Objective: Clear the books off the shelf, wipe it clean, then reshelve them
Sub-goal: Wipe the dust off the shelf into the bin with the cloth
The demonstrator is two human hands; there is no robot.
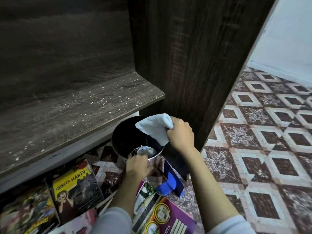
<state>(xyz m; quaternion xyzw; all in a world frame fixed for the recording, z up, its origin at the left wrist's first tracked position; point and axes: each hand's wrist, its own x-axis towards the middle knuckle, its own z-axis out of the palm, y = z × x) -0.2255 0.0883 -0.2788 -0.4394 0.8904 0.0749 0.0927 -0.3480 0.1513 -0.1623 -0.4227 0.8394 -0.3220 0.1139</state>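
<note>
Home room, patterned floor tiles (263, 132) (wooden bookshelf (76, 105))

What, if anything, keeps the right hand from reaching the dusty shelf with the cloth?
Probably nothing. The right hand grips the cloth over the bucket, just below the front corner of the shelf. It bears only specks; the books lie on the floor, so the way up and left looks free.

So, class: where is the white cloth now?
Head view, just right of centre: the right hand grips the white cloth over the metal bucket, below the right end of the shelf.
</note>
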